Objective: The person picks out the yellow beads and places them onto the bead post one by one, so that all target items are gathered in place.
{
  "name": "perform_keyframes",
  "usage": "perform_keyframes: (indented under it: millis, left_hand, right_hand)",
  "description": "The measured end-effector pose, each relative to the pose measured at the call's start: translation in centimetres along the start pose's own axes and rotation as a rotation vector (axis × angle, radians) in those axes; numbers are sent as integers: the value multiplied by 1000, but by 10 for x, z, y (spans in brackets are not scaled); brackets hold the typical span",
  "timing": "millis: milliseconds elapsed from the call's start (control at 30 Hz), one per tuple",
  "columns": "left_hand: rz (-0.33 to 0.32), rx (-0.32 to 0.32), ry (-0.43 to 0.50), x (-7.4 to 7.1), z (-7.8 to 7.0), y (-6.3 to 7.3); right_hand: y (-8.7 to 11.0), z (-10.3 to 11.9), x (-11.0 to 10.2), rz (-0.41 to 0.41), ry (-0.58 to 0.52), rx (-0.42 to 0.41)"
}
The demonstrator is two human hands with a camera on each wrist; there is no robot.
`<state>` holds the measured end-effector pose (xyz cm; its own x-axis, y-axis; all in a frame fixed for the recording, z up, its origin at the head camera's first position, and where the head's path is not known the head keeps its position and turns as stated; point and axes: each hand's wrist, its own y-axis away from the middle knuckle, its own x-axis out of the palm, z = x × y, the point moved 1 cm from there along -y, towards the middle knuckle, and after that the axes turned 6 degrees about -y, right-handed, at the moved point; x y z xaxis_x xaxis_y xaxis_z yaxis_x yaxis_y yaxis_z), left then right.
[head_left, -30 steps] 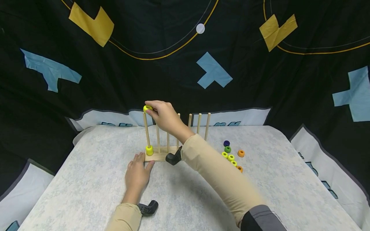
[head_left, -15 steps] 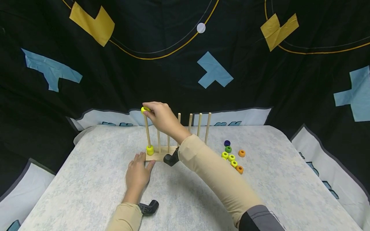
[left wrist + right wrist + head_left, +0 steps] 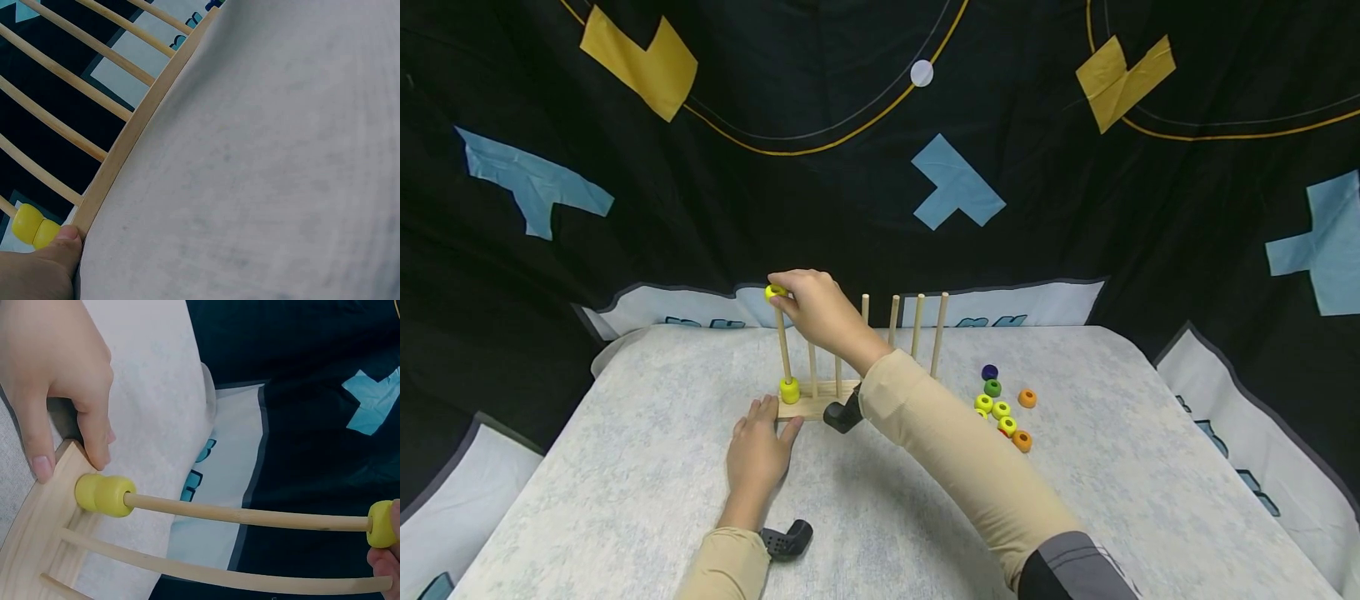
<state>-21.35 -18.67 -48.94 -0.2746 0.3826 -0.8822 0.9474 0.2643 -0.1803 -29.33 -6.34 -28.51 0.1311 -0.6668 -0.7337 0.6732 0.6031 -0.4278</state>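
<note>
Right hand [image 3: 827, 312] pinching yellow bead [image 3: 380, 525] around top of leftmost peg [image 3: 250, 515], left hand [image 3: 756, 450] gripping wooden base [image 3: 122, 150] at left end, thumb splayed, lower beads [image 3: 111, 495] encircling peg's foot.

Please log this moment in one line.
right hand: pinches yellow bead, peg top | left hand: touches base | two yellow beads: peg bottom

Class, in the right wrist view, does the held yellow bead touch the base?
No, the right hand holds that bead at the top of the peg.
</note>
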Motion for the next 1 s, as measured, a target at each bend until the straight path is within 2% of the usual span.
perform_keyframes:
  millis: [500, 700, 1000]
  left_hand:
    - [3, -7, -2, -1, 0, 0]
    - [6, -1, -5, 0, -1, -1]
    - [-2, -3, -18, -2, -1, 0]
  right_hand:
    - [-1, 0, 1, 23, 40, -2]
    - [0, -2, -1, -14, 69, -32]
    - [6, -2, -8, -61, 49, -68]
